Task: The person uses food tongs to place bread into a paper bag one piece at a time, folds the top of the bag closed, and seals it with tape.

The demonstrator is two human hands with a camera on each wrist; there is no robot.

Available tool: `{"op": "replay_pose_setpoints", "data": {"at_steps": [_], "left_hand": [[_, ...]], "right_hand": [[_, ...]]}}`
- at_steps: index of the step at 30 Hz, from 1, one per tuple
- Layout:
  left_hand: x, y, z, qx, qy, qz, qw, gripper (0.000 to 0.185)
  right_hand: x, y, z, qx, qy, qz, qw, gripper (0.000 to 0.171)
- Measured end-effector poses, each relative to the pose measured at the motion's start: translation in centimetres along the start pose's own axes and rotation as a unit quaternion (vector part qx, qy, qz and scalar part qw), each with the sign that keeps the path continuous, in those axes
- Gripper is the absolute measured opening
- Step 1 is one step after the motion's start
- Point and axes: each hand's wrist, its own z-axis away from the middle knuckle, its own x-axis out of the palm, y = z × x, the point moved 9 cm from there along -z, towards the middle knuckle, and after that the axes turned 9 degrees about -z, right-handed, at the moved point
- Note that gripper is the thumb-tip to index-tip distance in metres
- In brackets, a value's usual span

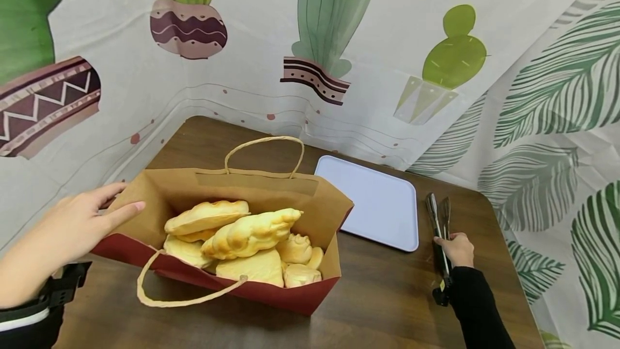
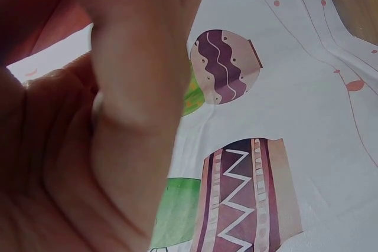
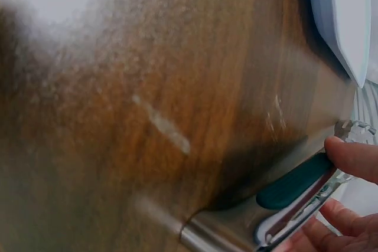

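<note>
- The left hand [image 1: 72, 225] rests at the near left with its fingers straight, touching the left rim of the brown-and-red paper carrier bag [image 1: 290, 295]; it steadies the rim and clasps nothing.
- The bag stands open at the near centre of the dark wooden table [image 1: 378, 295]. One twisted paper handle hangs over its near wall and the other stands up at the far wall.
- Pale golden bread rolls [image 1: 242, 236] fill the bag to its rim, piled on one another.
- The right hand [image 1: 457, 249] lies at the near right, with its fingers curled around the handle end of the metal serving tongs [image 1: 438, 225]. The right wrist view shows fingers [image 3: 354, 157] on the dark green grip of the tongs.
- The tongs lie flat on the table, tips pointing away, just right of the tray.
- Judged step: the tool is being picked up while the bag is held steady. The next move calls for raising the tongs clear of the table and carrying them left to the rolls.
- The flat pale-lilac plastic tray [image 1: 378, 203] lies beyond the bag, to the right, with nothing on it.
- White cloth printed with potted cacti [image 1: 315, 42] and green leaves hangs behind and to the right of the table.
</note>
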Motion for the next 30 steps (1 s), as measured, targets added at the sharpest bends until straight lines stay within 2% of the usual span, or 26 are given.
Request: {"op": "replay_pose_setpoints", "data": {"at_steps": [5, 7, 10, 16, 19, 22, 25, 27, 28, 30], "left_hand": [[-0.1, 0.1, 0.1, 0.000, 0.002, 0.006, 1.0000, 0.072], [-0.2, 0.2, 0.2, -0.001, 0.004, 0.009, 0.9999, 0.071], [-0.4, 0.5, 0.3, -0.002, 0.006, 0.014, 0.9999, 0.069], [-0.7, 0.6, 0.4, -0.002, 0.019, 0.022, 0.9996, 0.064], [-1.0, 0.6, 0.6, -0.009, 0.039, 0.037, 0.9985, 0.060], [-1.6, 0.7, 0.9, -0.012, 0.074, 0.062, 0.9953, 0.055], [-2.2, 0.8, 1.3, -0.010, 0.117, 0.103, 0.9876, 0.051], [-2.6, 0.9, 1.5, -0.006, 0.151, 0.147, 0.9775, 0.049], [-2.9, 1.0, 1.7, -0.001, 0.172, 0.176, 0.9692, 0.047], [-3.4, 1.4, 2.1, 0.017, 0.211, 0.241, 0.9471, 0.044]], "right_hand": [[0.3, -0.1, -0.3, 0.008, -0.053, 0.009, 0.999, 0.074], [0.2, -0.8, -0.1, 0.011, -0.067, 0.008, 0.998, 0.079], [-0.1, -2.4, 0.5, -0.007, -0.072, 0.002, 0.997, 0.083], [-0.6, -7.6, 2.7, -0.103, -0.067, -0.018, 0.992, 0.087], [-0.7, -10.3, 4.4, -0.157, -0.047, -0.032, 0.986, 0.088], [-0.6, -12.8, 6.4, -0.212, -0.029, -0.050, 0.976, 0.089], [0.0, -14.9, 8.5, -0.253, -0.023, -0.071, 0.965, 0.090], [0.7, -16.0, 10.0, -0.279, -0.031, -0.090, 0.956, 0.090], [1.0, -16.5, 10.7, -0.292, -0.037, -0.104, 0.950, 0.090], [1.7, -17.3, 12.2, -0.317, -0.057, -0.134, 0.937, 0.088]]}}
